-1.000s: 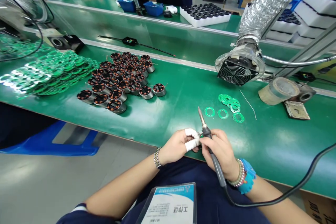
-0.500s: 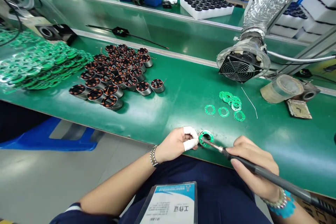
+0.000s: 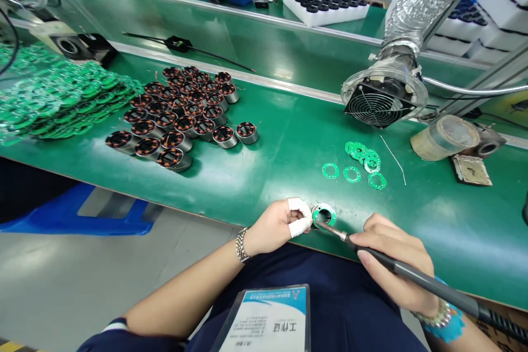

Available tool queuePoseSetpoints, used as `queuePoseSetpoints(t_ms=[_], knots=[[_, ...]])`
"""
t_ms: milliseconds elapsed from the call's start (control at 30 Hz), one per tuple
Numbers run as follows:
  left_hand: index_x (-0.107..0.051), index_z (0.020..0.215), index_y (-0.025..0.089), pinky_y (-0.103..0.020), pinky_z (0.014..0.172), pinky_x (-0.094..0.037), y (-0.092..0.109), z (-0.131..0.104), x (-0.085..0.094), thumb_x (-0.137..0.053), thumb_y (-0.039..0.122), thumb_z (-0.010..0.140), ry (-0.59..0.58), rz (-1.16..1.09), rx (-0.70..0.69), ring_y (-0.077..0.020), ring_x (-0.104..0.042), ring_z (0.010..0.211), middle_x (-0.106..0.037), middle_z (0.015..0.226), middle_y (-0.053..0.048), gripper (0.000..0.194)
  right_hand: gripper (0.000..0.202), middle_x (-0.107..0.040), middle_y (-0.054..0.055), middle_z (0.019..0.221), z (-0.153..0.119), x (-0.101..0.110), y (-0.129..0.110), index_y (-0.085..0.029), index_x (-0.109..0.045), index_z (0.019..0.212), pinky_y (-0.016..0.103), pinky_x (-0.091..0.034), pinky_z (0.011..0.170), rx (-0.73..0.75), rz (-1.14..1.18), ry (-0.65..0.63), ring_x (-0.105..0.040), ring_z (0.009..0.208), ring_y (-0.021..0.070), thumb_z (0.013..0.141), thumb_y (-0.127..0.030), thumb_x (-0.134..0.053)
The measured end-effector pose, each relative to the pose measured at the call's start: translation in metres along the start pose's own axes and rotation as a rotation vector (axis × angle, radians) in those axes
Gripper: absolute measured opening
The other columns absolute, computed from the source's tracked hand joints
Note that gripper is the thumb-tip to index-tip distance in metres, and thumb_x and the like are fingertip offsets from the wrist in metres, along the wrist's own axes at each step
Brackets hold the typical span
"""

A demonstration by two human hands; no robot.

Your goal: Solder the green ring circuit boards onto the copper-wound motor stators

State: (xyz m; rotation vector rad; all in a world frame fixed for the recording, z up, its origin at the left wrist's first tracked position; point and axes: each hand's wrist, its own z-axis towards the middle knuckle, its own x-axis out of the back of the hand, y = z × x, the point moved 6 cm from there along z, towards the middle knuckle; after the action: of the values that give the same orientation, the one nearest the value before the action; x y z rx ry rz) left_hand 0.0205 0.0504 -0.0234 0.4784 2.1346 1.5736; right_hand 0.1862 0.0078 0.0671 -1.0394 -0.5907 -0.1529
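Observation:
A ring-shaped part topped by a green circuit board [image 3: 329, 213] is near the table's front edge. My left hand [image 3: 284, 223], with white coverings on thumb and forefinger, pinches at its left side; what lies between the fingertips is too small to make out. My right hand [image 3: 396, 264] is wrapped round the black handle of a soldering iron [image 3: 412, 273]. The iron's tip touches or hovers over the lower left of the green ring, close to my left fingertips. Several loose green rings [image 3: 352, 174] lie beyond, beside a thin bent wire [image 3: 394, 159].
Many copper-wound cylinders [image 3: 177, 115] stand at the left, beside a heap of green boards [image 3: 61, 93]. A fan [image 3: 375, 105] on a foil duct hangs at the right, near a cloudy jar [image 3: 445, 137] and a sponge tray [image 3: 472, 169]. A metal-edged divider [image 3: 289, 83] runs behind.
The soldering iron's tip has moved slightly left and down on the green ring, and my right hand has shifted a little left with it. My left hand stays in place.

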Motion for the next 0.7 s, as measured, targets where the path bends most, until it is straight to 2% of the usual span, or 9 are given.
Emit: queuePoseSetpoints(t_ms=[100, 233, 367, 467, 533, 600, 633, 700], knots=[[-0.052, 0.073, 0.015, -0.024, 0.063, -0.044, 0.000, 0.000, 0.000, -0.062, 0.024, 0.073, -0.001, -0.010, 0.005, -0.0114, -0.057, 0.063, -0.058, 0.067, 0.000, 0.013, 0.027, -0.061, 0.005, 0.069, -0.001, 0.003, -0.001, -0.018, -0.063, 0.100, 0.031, -0.049, 0.058, 0.027, 0.006, -0.007, -0.056, 0.065, 0.0167, 0.076, -0.007, -0.055], [-0.052, 0.073, 0.015, -0.024, 0.063, -0.044, 0.000, 0.000, 0.000, -0.061, 0.023, 0.073, -0.002, -0.008, 0.013, -0.0117, -0.057, 0.063, -0.058, 0.067, 0.000, 0.013, 0.033, -0.065, 0.005, 0.078, 0.006, 0.000, 0.007, -0.020, -0.055, 0.112, 0.032, -0.052, 0.070, 0.051, -0.032, -0.039, -0.062, 0.076, 0.0174, 0.081, -0.008, -0.053], [-0.051, 0.074, 0.014, -0.025, 0.065, -0.045, 0.001, 0.000, -0.001, -0.060, 0.025, 0.074, -0.003, 0.007, 0.005, -0.0114, -0.057, 0.064, -0.058, 0.067, 0.000, 0.014, 0.030, -0.062, 0.010, 0.105, 0.021, -0.020, 0.022, -0.019, -0.050, 0.111, 0.035, -0.049, 0.090, 0.069, -0.089, -0.240, -0.056, 0.106, 0.0199, 0.082, -0.011, -0.054], [-0.050, 0.076, 0.015, -0.025, 0.065, -0.046, 0.000, -0.002, -0.001, -0.059, 0.027, 0.076, 0.025, 0.030, 0.009, -0.0116, -0.057, 0.064, -0.057, 0.068, 0.000, 0.015, 0.031, -0.059, 0.010, 0.111, 0.028, -0.033, 0.032, -0.019, -0.047, 0.113, 0.035, -0.049, 0.090, 0.053, -0.079, -0.355, -0.055, 0.108, 0.0188, 0.083, -0.014, -0.054], [-0.050, 0.085, 0.015, -0.025, 0.063, -0.047, 0.000, -0.007, 0.000, -0.062, 0.029, 0.074, 0.085, 0.093, 0.010, -0.0116, -0.057, 0.065, -0.058, 0.074, -0.001, 0.021, 0.031, -0.060, 0.009, 0.107, 0.028, -0.035, 0.035, -0.019, -0.047, 0.113, 0.034, -0.051, 0.085, 0.040, -0.097, -0.336, -0.057, 0.100, 0.0184, 0.084, -0.015, -0.054], [-0.051, 0.092, 0.016, -0.024, 0.060, -0.047, 0.001, -0.012, 0.000, -0.066, 0.028, 0.071, 0.133, 0.252, -0.003, -0.0110, -0.056, 0.061, -0.059, 0.077, -0.001, 0.029, 0.032, -0.061, 0.010, 0.103, 0.024, -0.034, 0.036, -0.018, -0.046, 0.113, 0.034, -0.052, 0.080, 0.033, -0.130, -0.269, -0.058, 0.094, 0.0190, 0.083, -0.018, -0.056], [-0.053, 0.093, 0.017, -0.023, 0.057, -0.046, 0.002, -0.014, 0.000, -0.067, 0.027, 0.071, 0.142, 0.364, -0.019, -0.0107, -0.054, 0.059, -0.059, 0.074, 0.000, 0.029, 0.032, -0.061, 0.010, 0.102, 0.022, -0.034, 0.036, -0.018, -0.046, 0.113, 0.035, -0.052, 0.079, 0.029, -0.148, -0.230, -0.058, 0.092, 0.0194, 0.083, -0.019, -0.057], [-0.058, 0.086, 0.017, -0.023, 0.055, -0.043, 0.006, -0.019, -0.002, -0.063, 0.024, 0.074, 0.149, 0.587, -0.077, -0.0106, -0.051, 0.055, -0.058, 0.066, 0.001, 0.015, 0.033, -0.061, 0.010, 0.101, 0.016, -0.034, 0.036, -0.018, -0.046, 0.113, 0.036, -0.052, 0.078, 0.015, -0.181, -0.149, -0.058, 0.091, 0.0201, 0.082, -0.021, -0.058]])
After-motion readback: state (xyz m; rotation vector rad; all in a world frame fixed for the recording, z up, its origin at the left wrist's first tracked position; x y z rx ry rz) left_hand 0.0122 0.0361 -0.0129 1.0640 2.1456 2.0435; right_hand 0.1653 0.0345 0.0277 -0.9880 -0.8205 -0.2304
